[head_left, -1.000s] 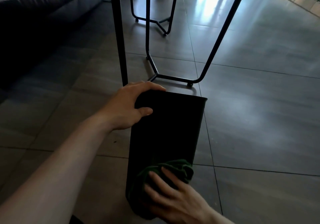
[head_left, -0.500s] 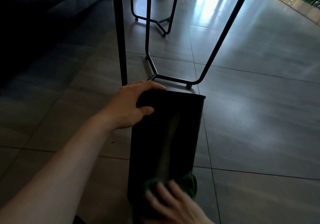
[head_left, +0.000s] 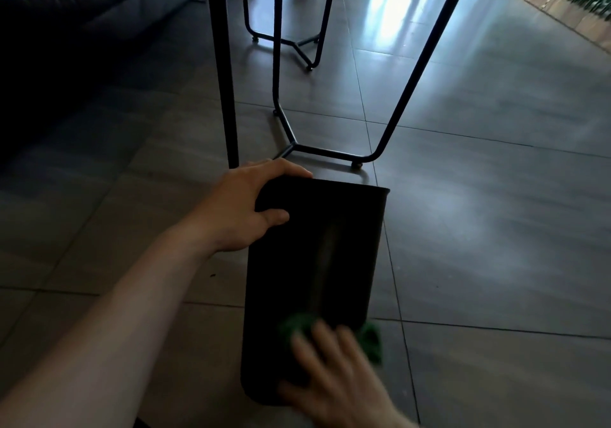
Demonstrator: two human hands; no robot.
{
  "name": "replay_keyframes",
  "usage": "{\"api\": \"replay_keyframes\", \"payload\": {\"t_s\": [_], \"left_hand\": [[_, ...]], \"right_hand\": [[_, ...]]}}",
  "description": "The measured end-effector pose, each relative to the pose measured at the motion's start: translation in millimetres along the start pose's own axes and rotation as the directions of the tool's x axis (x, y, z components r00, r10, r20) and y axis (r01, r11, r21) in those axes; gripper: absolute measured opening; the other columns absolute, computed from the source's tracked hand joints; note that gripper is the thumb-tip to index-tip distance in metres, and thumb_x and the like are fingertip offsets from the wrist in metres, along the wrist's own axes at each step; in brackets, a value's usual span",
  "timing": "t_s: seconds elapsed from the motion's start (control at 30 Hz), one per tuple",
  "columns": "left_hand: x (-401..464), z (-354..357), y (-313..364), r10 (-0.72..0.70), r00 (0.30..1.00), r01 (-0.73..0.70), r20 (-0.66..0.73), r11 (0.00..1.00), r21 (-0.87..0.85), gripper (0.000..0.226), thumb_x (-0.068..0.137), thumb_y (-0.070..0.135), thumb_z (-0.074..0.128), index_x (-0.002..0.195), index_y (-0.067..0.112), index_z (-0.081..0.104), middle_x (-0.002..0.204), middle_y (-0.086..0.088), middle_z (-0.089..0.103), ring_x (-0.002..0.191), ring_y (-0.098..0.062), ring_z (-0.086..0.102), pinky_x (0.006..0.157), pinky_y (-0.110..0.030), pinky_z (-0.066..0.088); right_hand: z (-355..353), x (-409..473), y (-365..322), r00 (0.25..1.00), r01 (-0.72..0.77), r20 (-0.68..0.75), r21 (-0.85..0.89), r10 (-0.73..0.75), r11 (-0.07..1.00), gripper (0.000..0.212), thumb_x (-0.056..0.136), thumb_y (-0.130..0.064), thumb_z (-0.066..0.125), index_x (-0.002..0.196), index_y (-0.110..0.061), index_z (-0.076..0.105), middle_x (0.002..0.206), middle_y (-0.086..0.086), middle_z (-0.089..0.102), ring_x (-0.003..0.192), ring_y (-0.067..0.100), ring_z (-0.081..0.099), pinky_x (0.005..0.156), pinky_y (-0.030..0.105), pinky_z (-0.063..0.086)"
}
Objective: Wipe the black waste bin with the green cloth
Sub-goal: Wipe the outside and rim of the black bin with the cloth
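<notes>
Floor (head_left: 496, 246) right of the bin (head_left: 314, 262) is open tile, nothing in the way. Far end of the bin sits just short of a black wire frame (head_left: 330, 151) and beside a straight table leg (head_left: 228, 97), so it's tight there. Second wire frame (head_left: 297, 42) stands farther back. Sofa (head_left: 82, 31) blocks the far left; floor between it and the bin is free.

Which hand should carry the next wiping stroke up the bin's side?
The right hand. It is already pressed on the green cloth at the near end of the black waste bin. The left hand has its grip on the far rim, steadying the bin, so it looks best left there.
</notes>
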State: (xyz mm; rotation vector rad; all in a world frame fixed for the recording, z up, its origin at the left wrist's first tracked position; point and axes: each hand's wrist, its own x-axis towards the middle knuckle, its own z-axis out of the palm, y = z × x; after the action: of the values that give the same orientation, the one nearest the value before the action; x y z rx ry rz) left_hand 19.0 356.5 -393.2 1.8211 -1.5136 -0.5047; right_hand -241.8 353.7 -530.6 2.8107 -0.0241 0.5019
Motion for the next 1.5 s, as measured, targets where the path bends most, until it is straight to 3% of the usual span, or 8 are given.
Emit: {"api": "replay_keyframes", "payload": {"t_s": [0.1,0.33,0.57,0.83,1.1,1.2,1.33,1.5], "left_hand": [[-2.1,0.2,2.1,0.009,1.0,-0.009,0.011,1.0,-0.003,0.062,0.079,0.01,0.079,0.128,0.043,0.059,0.127,0.016,0.063,0.124,-0.008,0.055,0.104,-0.026,0.042],[-3.1,-1.4,4.0,0.001,1.0,-0.001,0.004,1.0,0.007,0.061,0.078,0.007,0.079,0.122,0.044,0.06,0.123,0.019,0.065,0.121,-0.004,0.056,0.1,-0.017,0.043],[-0.1,2.3,3.2,-0.006,1.0,0.005,0.016,1.0,0.007,0.061,0.08,0.012,0.079,0.127,0.045,0.058,0.127,0.018,0.062,0.124,-0.007,0.055,0.104,-0.024,0.043],[-1.5,1.9,7.8,0.036,0.999,-0.036,0.003,0.999,0.015,0.06,0.079,0.009,0.078,0.127,0.039,0.06,0.124,0.015,0.066,0.123,-0.01,0.058,0.107,-0.035,0.045],[2.6,4.7,2.7,0.022,0.999,-0.021,0.047,1.0,-0.022,0.062,0.08,0.016,0.079,0.127,0.05,0.056,0.129,0.016,0.061,0.124,-0.01,0.057,0.107,-0.039,0.048],[6.1,6.5,2.8,0.023,0.999,-0.022,0.046,0.999,-0.025,0.061,0.079,0.017,0.078,0.125,0.05,0.057,0.128,0.011,0.062,0.121,-0.013,0.059,0.104,-0.042,0.05],[6.9,5.5,2.0,0.04,0.999,-0.039,0.026,0.999,-0.013,0.06,0.079,0.014,0.078,0.124,0.049,0.058,0.122,0.02,0.063,0.119,-0.007,0.058,0.104,-0.036,0.048],[9.3,6.8,0.3,0.014,1.0,-0.014,0.027,1.0,-0.022,0.062,0.079,0.016,0.079,0.122,0.054,0.056,0.127,0.013,0.061,0.12,-0.012,0.058,0.104,-0.04,0.05]], "right_hand": [[-5.9,-24.2,0.4,0.99,0.105,0.088,0.029,-0.107,0.994,0.048,0.082,-0.042,0.07,0.124,-0.036,0.047,0.134,0.003,0.044,0.111,0.028,0.048,0.078,0.036,0.063],[-41.0,104.2,116.1,0.738,-0.583,-0.316,0.145,0.596,0.799,0.025,0.093,-0.034,0.057,0.117,-0.028,0.058,0.129,0.016,0.045,0.115,0.04,0.042,0.085,0.048,0.044],[-1.4,-30.5,-6.2,0.996,0.048,0.075,0.027,-0.05,0.998,0.031,0.088,-0.041,0.067,0.117,-0.046,0.058,0.132,0.006,0.048,0.11,0.034,0.048,0.073,0.042,0.063],[-33.2,92.9,102.3,0.789,-0.533,-0.289,0.113,0.541,0.838,0.027,0.092,-0.035,0.065,0.116,-0.027,0.057,0.129,0.013,0.039,0.116,0.039,0.042,0.085,0.043,0.041],[-4.2,-30.7,-1.5,0.976,0.131,0.172,0.039,-0.136,0.991,0.036,0.085,-0.045,0.069,0.118,-0.049,0.056,0.133,0.003,0.046,0.112,0.031,0.054,0.079,0.039,0.063],[-16.2,15.3,39.4,0.971,-0.178,-0.146,0.072,0.187,0.981,0.029,0.087,-0.031,0.059,0.115,-0.035,0.055,0.128,0.012,0.045,0.11,0.038,0.047,0.078,0.048,0.058],[-34.8,87.7,112.3,0.766,-0.56,-0.301,0.122,0.569,0.819,0.029,0.091,-0.032,0.068,0.115,-0.027,0.055,0.126,0.014,0.042,0.112,0.039,0.044,0.08,0.045,0.046],[-13.9,18.6,38.9,0.958,-0.249,-0.143,0.004,0.247,0.968,0.021,0.09,-0.029,0.058,0.11,-0.031,0.055,0.126,0.015,0.046,0.109,0.04,0.047,0.075,0.051,0.058]]}}
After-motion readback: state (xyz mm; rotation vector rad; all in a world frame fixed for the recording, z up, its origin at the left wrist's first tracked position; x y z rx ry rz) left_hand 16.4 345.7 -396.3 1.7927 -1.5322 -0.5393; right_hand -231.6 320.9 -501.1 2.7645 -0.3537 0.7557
